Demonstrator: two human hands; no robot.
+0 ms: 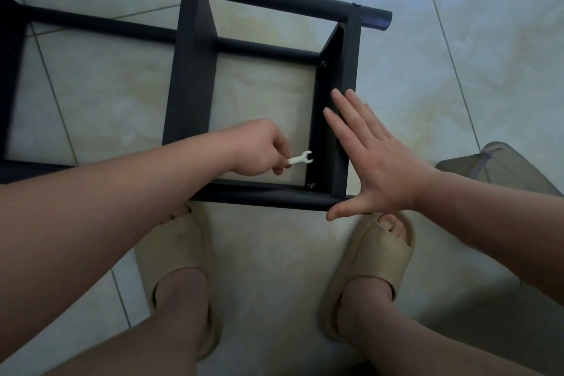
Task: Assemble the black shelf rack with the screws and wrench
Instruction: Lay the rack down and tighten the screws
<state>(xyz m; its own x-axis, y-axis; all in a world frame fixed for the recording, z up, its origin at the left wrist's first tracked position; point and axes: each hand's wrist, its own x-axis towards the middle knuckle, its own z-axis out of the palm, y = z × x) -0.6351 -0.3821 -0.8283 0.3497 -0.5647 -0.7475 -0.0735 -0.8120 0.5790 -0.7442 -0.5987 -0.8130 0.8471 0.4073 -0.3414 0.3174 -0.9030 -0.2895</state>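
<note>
The black shelf rack (192,76) lies on its side on the tiled floor, its tubes running left to right and flat shelf panels crossing between them. My left hand (259,149) pinches a small white wrench (300,159), whose open jaw points at the inner face of the rightmost panel (338,119). A screw head (311,185) sits just below the wrench, at the panel's near corner. Another screw (323,63) shows at the far corner. My right hand (375,156) presses flat, fingers straight, against the panel's outer side.
My two feet in beige slippers (378,265) stand close against the near tube (268,200). A grey translucent bin (500,168) sits on the floor at the right. Pale floor tiles lie all around the rack.
</note>
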